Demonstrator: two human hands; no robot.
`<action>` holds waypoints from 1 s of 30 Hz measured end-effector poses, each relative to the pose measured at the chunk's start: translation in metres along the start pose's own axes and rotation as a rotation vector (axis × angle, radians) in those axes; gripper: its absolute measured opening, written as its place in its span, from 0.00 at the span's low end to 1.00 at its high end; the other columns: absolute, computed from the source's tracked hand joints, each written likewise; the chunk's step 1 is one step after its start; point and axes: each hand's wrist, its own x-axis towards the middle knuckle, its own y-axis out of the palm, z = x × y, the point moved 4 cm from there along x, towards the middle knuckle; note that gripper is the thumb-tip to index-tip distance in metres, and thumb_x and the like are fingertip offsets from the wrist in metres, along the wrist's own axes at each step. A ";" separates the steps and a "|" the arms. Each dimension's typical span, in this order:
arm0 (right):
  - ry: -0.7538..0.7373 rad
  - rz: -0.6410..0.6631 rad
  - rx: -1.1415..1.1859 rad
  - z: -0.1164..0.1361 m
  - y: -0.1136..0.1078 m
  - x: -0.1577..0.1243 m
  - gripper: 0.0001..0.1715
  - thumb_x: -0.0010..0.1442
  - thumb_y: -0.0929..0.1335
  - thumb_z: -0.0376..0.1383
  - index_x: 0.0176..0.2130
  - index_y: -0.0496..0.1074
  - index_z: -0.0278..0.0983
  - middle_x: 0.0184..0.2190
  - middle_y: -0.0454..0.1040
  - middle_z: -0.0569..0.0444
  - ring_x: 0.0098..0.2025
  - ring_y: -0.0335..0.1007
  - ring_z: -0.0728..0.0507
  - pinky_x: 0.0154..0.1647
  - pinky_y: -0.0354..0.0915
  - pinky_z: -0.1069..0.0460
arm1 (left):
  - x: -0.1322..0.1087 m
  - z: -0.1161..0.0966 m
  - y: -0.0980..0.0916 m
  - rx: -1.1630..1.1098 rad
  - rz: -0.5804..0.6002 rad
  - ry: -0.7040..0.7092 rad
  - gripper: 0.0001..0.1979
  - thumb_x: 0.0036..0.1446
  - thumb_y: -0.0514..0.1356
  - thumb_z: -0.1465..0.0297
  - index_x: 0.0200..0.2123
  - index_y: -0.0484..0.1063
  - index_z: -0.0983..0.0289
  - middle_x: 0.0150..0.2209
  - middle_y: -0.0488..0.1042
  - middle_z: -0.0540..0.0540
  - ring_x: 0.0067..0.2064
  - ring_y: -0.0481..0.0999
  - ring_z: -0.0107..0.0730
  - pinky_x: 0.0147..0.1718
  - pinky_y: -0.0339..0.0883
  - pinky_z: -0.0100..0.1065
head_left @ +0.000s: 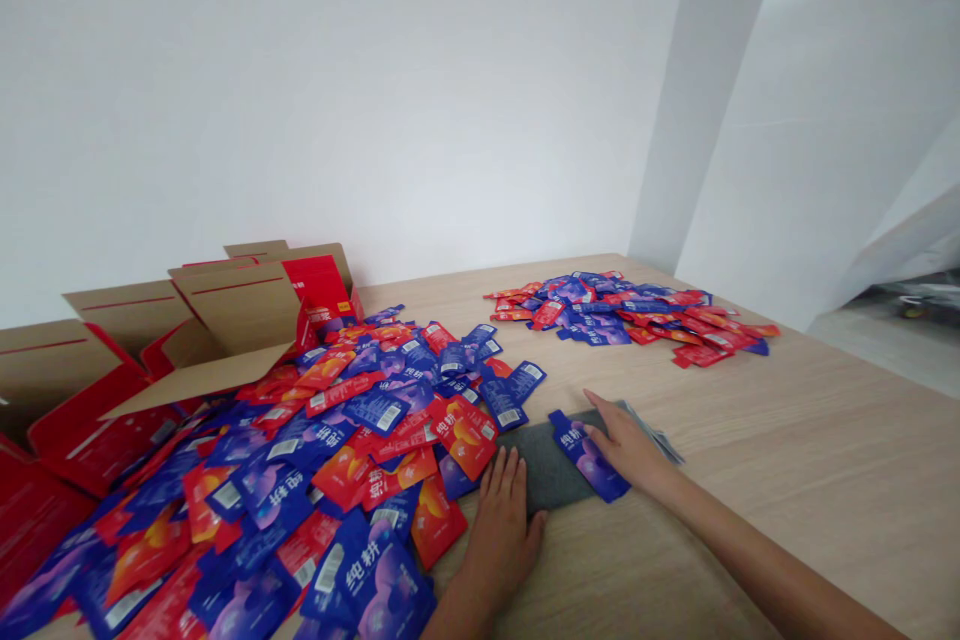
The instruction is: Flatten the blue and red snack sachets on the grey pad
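My left hand [501, 520] lies flat and open on the wooden table [787, 480], its fingertips at the edge of a big heap of blue and red sachets [330, 460]. My right hand [626, 442] rests with fingers stretched out on a single blue sachet [589, 456]. That sachet lies on a dark grey cloth pouch [544, 475] between my hands. A thin stack of pale sheets [658, 440] shows just beyond my right hand.
Open cardboard boxes with red insides [187, 340] stand at the left behind the heap. A second, flatter spread of sachets [630, 315] lies at the far right of the table. White walls stand behind.
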 end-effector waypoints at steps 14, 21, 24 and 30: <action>-0.343 -0.046 -0.391 0.066 0.085 -0.027 0.28 0.59 0.59 0.29 0.59 0.59 0.29 0.60 0.58 0.39 0.63 0.49 0.37 0.58 0.57 0.43 | 0.003 0.004 0.005 0.015 -0.043 0.011 0.32 0.52 0.51 0.72 0.61 0.52 0.73 0.64 0.46 0.61 0.64 0.41 0.42 0.60 0.42 0.47; -0.366 -0.035 -0.369 0.048 0.079 -0.029 0.29 0.58 0.58 0.28 0.59 0.60 0.29 0.60 0.58 0.39 0.62 0.51 0.37 0.57 0.58 0.43 | 0.002 0.003 0.004 -0.009 -0.044 0.005 0.31 0.54 0.51 0.70 0.61 0.51 0.72 0.64 0.46 0.61 0.64 0.41 0.43 0.60 0.43 0.48; -0.281 -0.054 -0.350 0.022 0.063 -0.029 0.28 0.58 0.56 0.29 0.58 0.60 0.26 0.59 0.58 0.36 0.62 0.52 0.37 0.57 0.59 0.41 | 0.001 0.001 0.000 -0.018 -0.020 -0.003 0.31 0.55 0.50 0.68 0.62 0.51 0.71 0.64 0.45 0.60 0.65 0.41 0.42 0.60 0.42 0.47; -0.237 0.075 -0.224 0.022 0.029 -0.029 0.34 0.49 0.56 0.21 0.55 0.65 0.29 0.54 0.67 0.40 0.56 0.62 0.41 0.56 0.60 0.43 | 0.001 -0.001 -0.003 -0.035 -0.023 0.003 0.31 0.55 0.50 0.68 0.62 0.50 0.70 0.64 0.45 0.59 0.65 0.41 0.42 0.60 0.42 0.48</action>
